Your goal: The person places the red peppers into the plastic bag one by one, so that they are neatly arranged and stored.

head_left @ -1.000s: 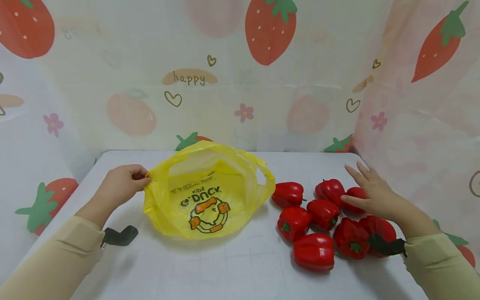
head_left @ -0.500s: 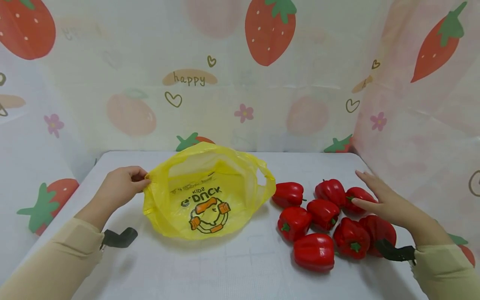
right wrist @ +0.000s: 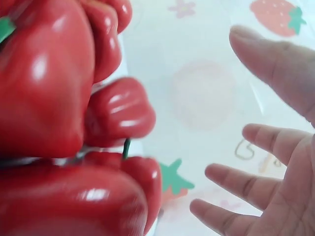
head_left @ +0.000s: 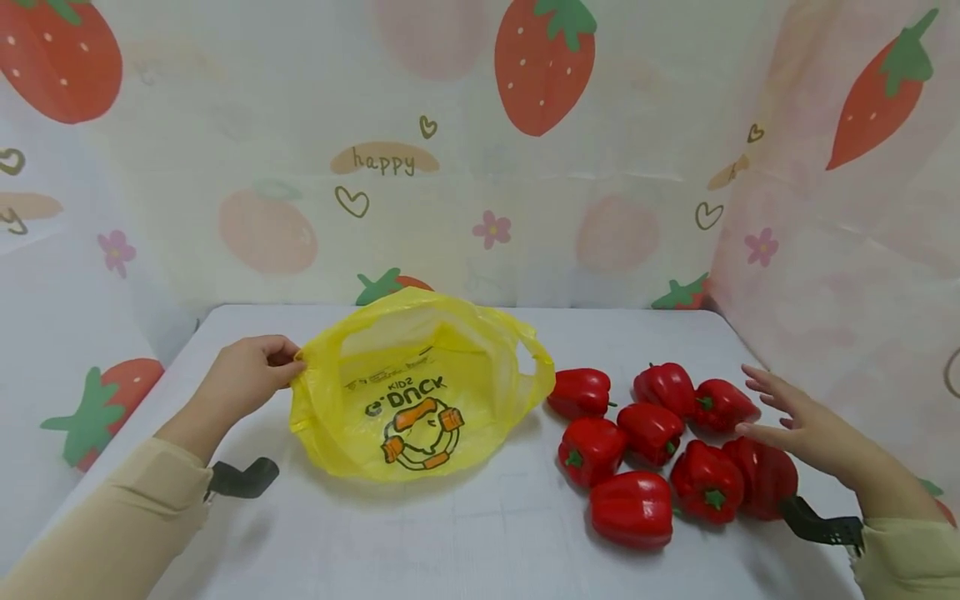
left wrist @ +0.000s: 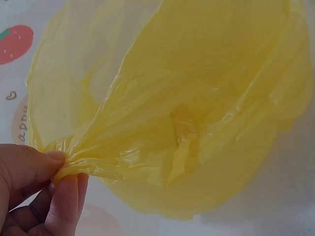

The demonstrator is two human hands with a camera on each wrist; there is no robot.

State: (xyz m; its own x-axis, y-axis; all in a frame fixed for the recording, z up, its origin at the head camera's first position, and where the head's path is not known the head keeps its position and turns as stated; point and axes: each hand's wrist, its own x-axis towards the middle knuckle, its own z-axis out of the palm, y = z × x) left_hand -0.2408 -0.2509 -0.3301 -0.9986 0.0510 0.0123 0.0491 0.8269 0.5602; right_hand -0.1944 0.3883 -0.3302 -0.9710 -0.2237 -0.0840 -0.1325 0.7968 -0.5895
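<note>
- A yellow bag (head_left: 360, 417) of thin, see-through plastic is placed left of centre on the white worktop (head_left: 487, 542); its wide mouth is spread open, its edges are softly crumpled, and a handle loop (head_left: 543, 357) is seen at its right side.
- Its surface is marked with black lettering and an orange-and-black figure (head_left: 423, 437).
- The bag's left edge is pinched between thumb and fingers by the left hand (head_left: 247, 383).
- Nothing is held by the right hand (head_left: 813, 429); its fingers are parted, beside the far-right peppers.
- Eight glossy red peppers (head_left: 651, 432) with green stems are grouped just right of the bag.
- In the left wrist view, gathered pleats are shown at the pinch, whereas the print is made plain only in the head view.
- In the right wrist view, the bare palm and spread fingers are revealed, apart from the peppers.
</note>
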